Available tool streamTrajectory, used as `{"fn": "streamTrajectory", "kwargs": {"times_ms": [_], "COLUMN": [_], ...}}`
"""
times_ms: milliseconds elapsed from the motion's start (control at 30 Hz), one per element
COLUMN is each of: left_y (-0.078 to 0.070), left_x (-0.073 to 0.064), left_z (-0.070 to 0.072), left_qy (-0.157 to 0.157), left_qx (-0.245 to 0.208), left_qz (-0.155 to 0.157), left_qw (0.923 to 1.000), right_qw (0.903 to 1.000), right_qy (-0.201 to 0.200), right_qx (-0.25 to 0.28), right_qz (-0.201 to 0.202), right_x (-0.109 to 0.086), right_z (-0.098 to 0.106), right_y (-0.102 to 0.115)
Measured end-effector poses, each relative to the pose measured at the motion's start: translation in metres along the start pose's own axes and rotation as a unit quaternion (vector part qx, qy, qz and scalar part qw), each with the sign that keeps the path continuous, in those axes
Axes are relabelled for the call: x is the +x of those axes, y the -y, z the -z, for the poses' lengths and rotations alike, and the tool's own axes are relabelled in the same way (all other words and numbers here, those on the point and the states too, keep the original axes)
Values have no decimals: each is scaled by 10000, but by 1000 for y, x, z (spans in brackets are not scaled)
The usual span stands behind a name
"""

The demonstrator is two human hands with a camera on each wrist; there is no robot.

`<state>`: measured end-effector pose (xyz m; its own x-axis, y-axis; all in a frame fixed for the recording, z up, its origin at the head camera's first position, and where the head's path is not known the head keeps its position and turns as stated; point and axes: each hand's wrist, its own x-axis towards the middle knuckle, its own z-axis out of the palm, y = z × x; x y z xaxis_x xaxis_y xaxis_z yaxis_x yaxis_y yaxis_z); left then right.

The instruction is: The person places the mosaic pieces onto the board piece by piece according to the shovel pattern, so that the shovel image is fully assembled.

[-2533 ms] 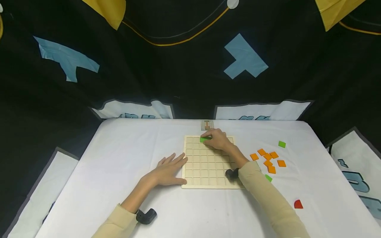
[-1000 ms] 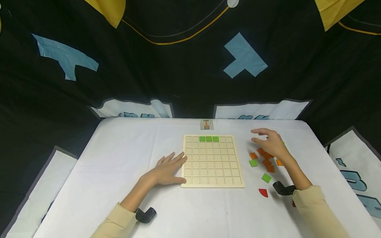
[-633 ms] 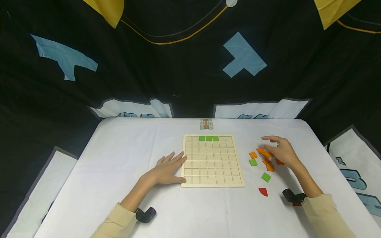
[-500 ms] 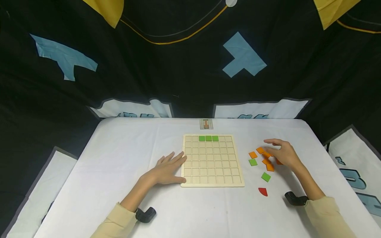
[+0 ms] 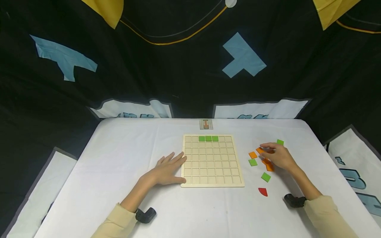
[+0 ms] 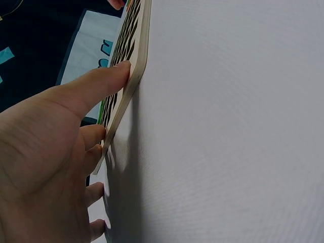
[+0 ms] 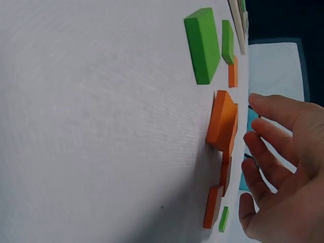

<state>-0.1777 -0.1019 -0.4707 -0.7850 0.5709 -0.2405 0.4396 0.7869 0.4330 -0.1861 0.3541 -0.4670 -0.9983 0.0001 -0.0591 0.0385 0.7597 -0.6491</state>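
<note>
Both hands are bare: the left hand (image 5: 168,170) lies with fingers spread wide, its thumb and fingertips touching the left edge of the board, while the right hand (image 5: 279,157) hovers over loose tiles, fingers loosely bent, a gap between thumb and forefinger and nothing held.

Behind everything hangs a black curtain (image 5: 190,76) with blue and yellow shapes. Before it stands the bench (image 5: 128,142), covered in white cloth. On it, between the hands, lies the square wooden board (image 5: 212,165), marked off in small squares. Just beyond its far edge sits a small picture card (image 5: 206,124).

Three green tiles (image 5: 208,138) fill the middle squares of the board's far row, side by side. Right of the board are the orange tiles (image 5: 253,155), most bunched together and partly hidden by the right hand. Three loose green tiles (image 5: 266,177) lie scattered around them. Nearest the person is a red piece (image 5: 263,192) with one curved side.
</note>
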Motion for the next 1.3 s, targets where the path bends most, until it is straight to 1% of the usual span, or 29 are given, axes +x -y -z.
{"fn": "streamTrajectory", "kwargs": {"times_ms": [133,433,733,1000,1300], "left_y": [0,0,0,1,0], "left_x": [-1,0,-1,0,0], "left_z": [0,0,0,-1,-1], "left_qy": [7,17,-28,17,-4], "left_qx": [-4,12,-24,33,40], "left_qz": [-14,32,24,59,19], "left_qw": [10000,10000,10000,10000,10000], "right_qw": [9999,9991,9988,9987,9983], "right_qy": [-63,-12,-162,-231,-290], "right_qx": [-142,-413,-458,-440,-499], "right_qz": [-13,24,-14,-93,-42], "right_x": [2,7,8,9,10], "right_z": [-3,-7,-9,-11,-11], "right_y": [-2,-9,-8,-4,-4]}}
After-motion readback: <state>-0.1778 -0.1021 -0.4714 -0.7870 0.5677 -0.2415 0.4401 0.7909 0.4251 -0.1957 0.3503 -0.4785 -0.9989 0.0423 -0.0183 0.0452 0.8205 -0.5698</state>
